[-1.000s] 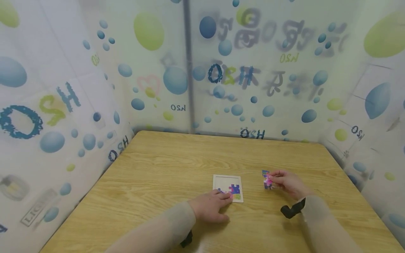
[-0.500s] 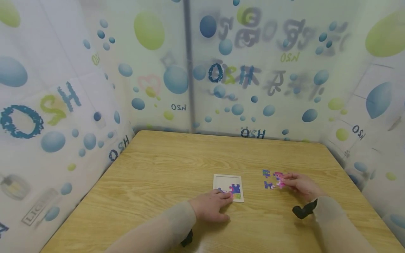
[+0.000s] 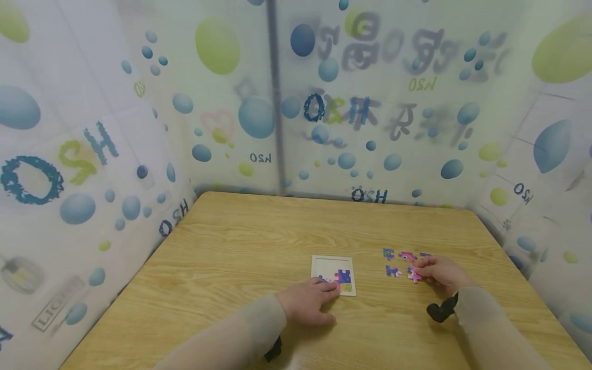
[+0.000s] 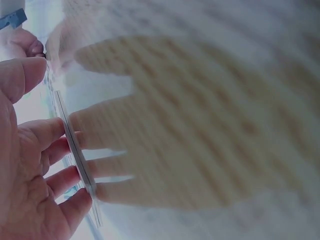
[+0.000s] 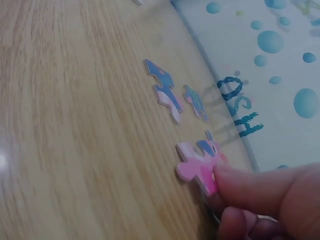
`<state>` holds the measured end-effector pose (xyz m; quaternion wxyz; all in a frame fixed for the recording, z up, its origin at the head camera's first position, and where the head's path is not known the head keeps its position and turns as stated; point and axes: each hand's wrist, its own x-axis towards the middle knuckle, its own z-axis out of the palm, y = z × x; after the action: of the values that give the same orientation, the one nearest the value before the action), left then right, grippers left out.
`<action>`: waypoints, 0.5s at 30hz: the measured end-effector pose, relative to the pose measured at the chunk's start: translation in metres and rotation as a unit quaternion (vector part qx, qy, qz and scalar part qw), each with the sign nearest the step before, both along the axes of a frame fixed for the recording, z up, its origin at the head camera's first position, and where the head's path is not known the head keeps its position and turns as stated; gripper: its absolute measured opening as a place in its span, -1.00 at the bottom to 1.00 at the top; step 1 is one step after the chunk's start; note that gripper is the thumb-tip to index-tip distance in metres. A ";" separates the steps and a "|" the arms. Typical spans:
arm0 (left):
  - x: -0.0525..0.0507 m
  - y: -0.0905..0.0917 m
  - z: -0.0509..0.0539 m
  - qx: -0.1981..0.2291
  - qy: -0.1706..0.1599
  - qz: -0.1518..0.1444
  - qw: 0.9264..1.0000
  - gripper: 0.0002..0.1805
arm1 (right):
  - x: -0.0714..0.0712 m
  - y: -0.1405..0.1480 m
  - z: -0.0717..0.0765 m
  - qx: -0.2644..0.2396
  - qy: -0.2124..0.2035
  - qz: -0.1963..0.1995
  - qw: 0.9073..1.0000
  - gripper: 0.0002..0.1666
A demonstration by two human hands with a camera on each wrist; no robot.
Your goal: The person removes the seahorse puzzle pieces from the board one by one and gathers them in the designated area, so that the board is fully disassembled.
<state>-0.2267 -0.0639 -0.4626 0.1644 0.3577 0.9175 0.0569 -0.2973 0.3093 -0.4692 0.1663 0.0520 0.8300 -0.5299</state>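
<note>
My left hand rests its outstretched fingertips on a square puzzle board with a pale frame, also seen edge-on in the left wrist view. A few purple and multicoloured pieces sit in the board's near part; the fingers hide some of it. To the right, my right hand pinches a pink jigsaw piece between thumb and fingers, low over the table. Around it lie a blue-green piece, a pink piece with an eye, a purple-and-white piece and a partly hidden one.
The wooden table carries the board and loose pieces. Printed curtains with blue and green bubbles stand along its back and sides. A black strap sits on the right wrist.
My right hand has moved right from the left-hand loose pieces, which now lie spread apart. It has since shifted slightly, baring a piece behind its fingers. The left hand stays on the board.
</note>
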 end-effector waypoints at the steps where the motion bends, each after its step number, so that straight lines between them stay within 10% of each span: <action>1: 0.000 0.000 0.000 0.000 -0.001 0.001 1.000 -0.23 | 0.000 -0.001 0.000 0.005 0.001 -0.003 1.000 -0.86; 15: -0.001 0.001 -0.003 0.001 0.001 0.003 1.000 -0.23 | -0.002 -0.005 -0.001 0.060 0.011 -0.032 0.998 -0.81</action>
<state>-0.2276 -0.0633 -0.4656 0.1631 0.3556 0.9184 0.0580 -0.2990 0.3043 -0.4701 0.1371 0.0822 0.8599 -0.4847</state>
